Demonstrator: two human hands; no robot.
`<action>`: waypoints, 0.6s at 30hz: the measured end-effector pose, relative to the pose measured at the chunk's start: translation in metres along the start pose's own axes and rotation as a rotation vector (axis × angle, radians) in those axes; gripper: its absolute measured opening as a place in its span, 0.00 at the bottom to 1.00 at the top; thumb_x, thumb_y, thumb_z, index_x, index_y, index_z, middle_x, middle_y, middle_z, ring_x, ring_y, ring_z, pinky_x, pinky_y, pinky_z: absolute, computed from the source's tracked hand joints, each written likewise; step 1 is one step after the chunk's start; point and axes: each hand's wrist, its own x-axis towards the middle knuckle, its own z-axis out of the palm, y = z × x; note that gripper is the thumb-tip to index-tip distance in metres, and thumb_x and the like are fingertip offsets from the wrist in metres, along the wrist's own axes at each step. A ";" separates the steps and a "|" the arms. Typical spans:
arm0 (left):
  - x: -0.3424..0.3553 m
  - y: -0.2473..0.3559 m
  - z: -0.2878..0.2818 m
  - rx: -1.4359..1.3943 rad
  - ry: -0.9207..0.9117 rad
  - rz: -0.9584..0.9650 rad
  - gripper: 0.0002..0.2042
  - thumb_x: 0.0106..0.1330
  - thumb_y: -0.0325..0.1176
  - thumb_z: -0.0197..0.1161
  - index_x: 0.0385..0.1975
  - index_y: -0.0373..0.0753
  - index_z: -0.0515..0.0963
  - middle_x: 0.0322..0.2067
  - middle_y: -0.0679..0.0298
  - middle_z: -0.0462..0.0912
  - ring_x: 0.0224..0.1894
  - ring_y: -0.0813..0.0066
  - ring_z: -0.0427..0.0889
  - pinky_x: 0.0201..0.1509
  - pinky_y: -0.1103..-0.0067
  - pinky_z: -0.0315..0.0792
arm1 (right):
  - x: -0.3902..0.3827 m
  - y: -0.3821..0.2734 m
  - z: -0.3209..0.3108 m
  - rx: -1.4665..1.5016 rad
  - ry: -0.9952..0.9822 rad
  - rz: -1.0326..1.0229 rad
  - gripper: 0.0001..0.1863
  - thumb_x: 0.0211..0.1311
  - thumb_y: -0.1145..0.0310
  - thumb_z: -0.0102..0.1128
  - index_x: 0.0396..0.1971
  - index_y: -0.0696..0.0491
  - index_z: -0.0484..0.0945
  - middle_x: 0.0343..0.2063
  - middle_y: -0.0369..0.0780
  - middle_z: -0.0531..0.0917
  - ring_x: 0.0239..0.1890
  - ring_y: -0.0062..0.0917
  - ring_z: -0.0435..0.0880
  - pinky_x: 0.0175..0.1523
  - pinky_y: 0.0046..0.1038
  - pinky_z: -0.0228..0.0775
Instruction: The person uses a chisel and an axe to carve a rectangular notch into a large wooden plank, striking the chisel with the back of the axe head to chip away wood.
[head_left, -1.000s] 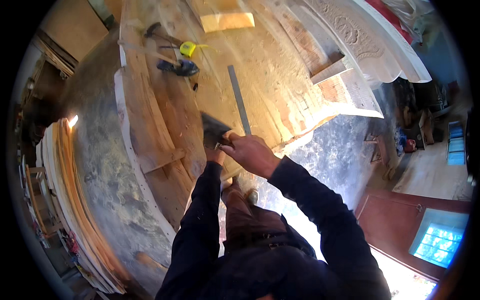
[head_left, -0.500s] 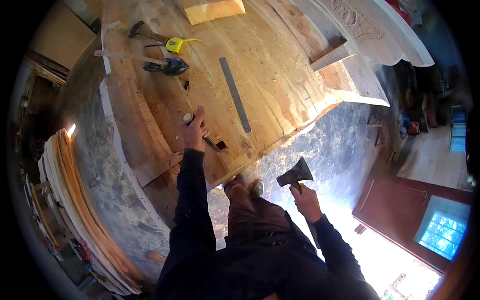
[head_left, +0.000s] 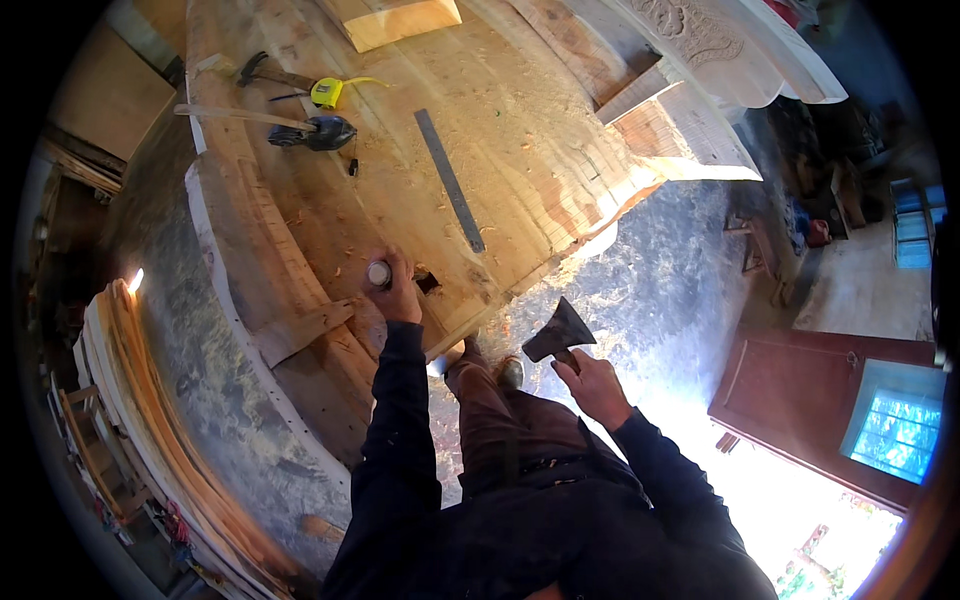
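My left hand [head_left: 402, 290] is closed around a chisel [head_left: 379, 273], its round handle end pointing up toward me. The hand hides the blade. Just right of the fist, a small dark square hole [head_left: 427, 283] is cut in the wide plank [head_left: 530, 170], close to its near edge. My right hand [head_left: 597, 390] grips a hatchet [head_left: 561, 330] by its handle, near the dark flared head. The hatchet is held off the plank, to the right of my legs and above the floor.
On the plank lie a flat metal ruler [head_left: 450, 180], a yellow tape measure [head_left: 326, 92], a hammer [head_left: 275, 76] and a black tool [head_left: 320, 133] with a thin stick. A wood block [head_left: 405, 25] sits at the far side. Stacked boards [head_left: 165, 410] stand left, a red door [head_left: 780, 390] right.
My left hand has turned the chisel more upright, and its blade no longer shows beside the hole. The hatchet has shifted slightly left and up. The whole view has shifted a little.
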 end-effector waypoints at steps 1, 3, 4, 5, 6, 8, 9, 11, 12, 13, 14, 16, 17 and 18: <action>-0.002 -0.007 0.000 -0.008 0.034 -0.021 0.10 0.73 0.30 0.65 0.29 0.41 0.72 0.22 0.72 0.70 0.21 0.82 0.64 0.26 0.80 0.61 | 0.001 0.003 0.002 -0.034 0.003 -0.031 0.22 0.71 0.52 0.59 0.33 0.59 0.75 0.22 0.55 0.81 0.30 0.54 0.82 0.35 0.51 0.70; -0.001 -0.016 -0.002 0.024 0.027 -0.011 0.11 0.73 0.29 0.65 0.28 0.41 0.72 0.23 0.72 0.71 0.22 0.83 0.64 0.26 0.81 0.61 | 0.002 -0.001 0.004 -0.053 -0.002 -0.062 0.21 0.71 0.52 0.59 0.33 0.58 0.75 0.22 0.55 0.81 0.30 0.54 0.83 0.35 0.51 0.71; 0.000 -0.019 -0.003 0.039 0.024 -0.005 0.11 0.73 0.29 0.65 0.28 0.41 0.72 0.23 0.72 0.71 0.22 0.83 0.65 0.26 0.81 0.61 | 0.002 -0.003 0.005 -0.064 -0.005 -0.080 0.21 0.71 0.52 0.59 0.34 0.58 0.75 0.22 0.55 0.81 0.31 0.54 0.83 0.36 0.51 0.71; 0.000 -0.022 -0.003 0.058 0.013 0.007 0.11 0.73 0.29 0.65 0.28 0.41 0.72 0.23 0.71 0.71 0.22 0.83 0.65 0.26 0.81 0.61 | 0.001 -0.007 0.005 -0.050 0.006 -0.106 0.21 0.71 0.52 0.58 0.35 0.58 0.75 0.22 0.54 0.82 0.30 0.55 0.83 0.36 0.52 0.72; -0.001 -0.023 -0.003 0.081 0.001 0.016 0.11 0.73 0.29 0.65 0.28 0.41 0.71 0.23 0.71 0.71 0.22 0.83 0.65 0.26 0.81 0.61 | 0.002 -0.008 0.005 -0.051 -0.004 -0.113 0.20 0.71 0.52 0.58 0.35 0.58 0.75 0.22 0.54 0.82 0.30 0.54 0.83 0.36 0.52 0.72; -0.001 -0.025 -0.003 0.140 -0.006 0.046 0.11 0.73 0.29 0.65 0.27 0.41 0.71 0.23 0.71 0.71 0.23 0.84 0.66 0.25 0.81 0.61 | 0.004 -0.010 0.004 -0.055 -0.025 -0.128 0.20 0.71 0.52 0.58 0.36 0.57 0.75 0.22 0.54 0.81 0.29 0.54 0.83 0.36 0.52 0.72; 0.001 -0.029 -0.005 0.177 0.000 0.067 0.12 0.73 0.29 0.65 0.27 0.41 0.71 0.23 0.72 0.71 0.23 0.84 0.66 0.25 0.81 0.61 | 0.004 -0.011 0.003 -0.065 -0.028 -0.142 0.20 0.71 0.53 0.58 0.36 0.57 0.75 0.22 0.54 0.82 0.29 0.54 0.83 0.35 0.51 0.72; 0.002 -0.038 -0.014 0.260 0.009 0.113 0.12 0.73 0.30 0.65 0.27 0.41 0.71 0.23 0.72 0.70 0.22 0.84 0.65 0.25 0.81 0.60 | 0.007 -0.018 0.002 -0.076 -0.027 -0.181 0.19 0.71 0.53 0.58 0.36 0.57 0.75 0.22 0.53 0.82 0.29 0.53 0.83 0.35 0.51 0.72; 0.002 -0.043 -0.020 0.297 0.014 0.141 0.12 0.73 0.30 0.65 0.26 0.41 0.71 0.22 0.72 0.70 0.22 0.84 0.65 0.25 0.81 0.60 | 0.010 -0.024 0.001 -0.076 -0.020 -0.197 0.18 0.71 0.54 0.59 0.36 0.58 0.76 0.22 0.53 0.82 0.29 0.53 0.83 0.34 0.49 0.72; -0.002 -0.042 -0.017 0.328 0.017 0.158 0.13 0.73 0.31 0.66 0.26 0.41 0.71 0.22 0.72 0.70 0.22 0.84 0.65 0.25 0.81 0.60 | 0.011 -0.029 0.000 -0.082 -0.012 -0.202 0.17 0.71 0.56 0.60 0.35 0.58 0.76 0.23 0.53 0.82 0.29 0.52 0.83 0.33 0.47 0.72; 0.000 -0.040 -0.015 0.267 0.003 0.145 0.13 0.73 0.31 0.66 0.25 0.41 0.71 0.22 0.72 0.69 0.22 0.84 0.65 0.25 0.81 0.60 | 0.012 -0.033 -0.001 -0.087 -0.004 -0.208 0.16 0.71 0.58 0.60 0.35 0.58 0.77 0.23 0.53 0.82 0.28 0.51 0.83 0.32 0.46 0.72; -0.004 -0.023 -0.010 0.163 -0.023 0.102 0.14 0.73 0.31 0.66 0.25 0.41 0.70 0.21 0.73 0.69 0.22 0.85 0.64 0.25 0.81 0.60 | 0.017 -0.032 -0.001 -0.060 -0.016 -0.226 0.16 0.71 0.58 0.61 0.39 0.58 0.76 0.24 0.52 0.82 0.29 0.51 0.83 0.32 0.45 0.72; -0.004 -0.027 -0.007 0.185 -0.014 0.112 0.14 0.73 0.32 0.66 0.24 0.41 0.70 0.21 0.73 0.69 0.22 0.85 0.64 0.25 0.81 0.60 | 0.017 -0.034 -0.004 -0.049 -0.019 -0.226 0.16 0.71 0.58 0.61 0.39 0.58 0.76 0.24 0.52 0.82 0.29 0.51 0.83 0.33 0.45 0.72; -0.004 -0.029 -0.005 0.213 -0.003 0.124 0.14 0.73 0.32 0.66 0.24 0.41 0.70 0.21 0.73 0.69 0.22 0.85 0.64 0.25 0.81 0.60 | 0.018 -0.035 -0.003 -0.034 -0.027 -0.230 0.16 0.71 0.58 0.61 0.39 0.58 0.76 0.24 0.52 0.82 0.29 0.51 0.83 0.33 0.45 0.72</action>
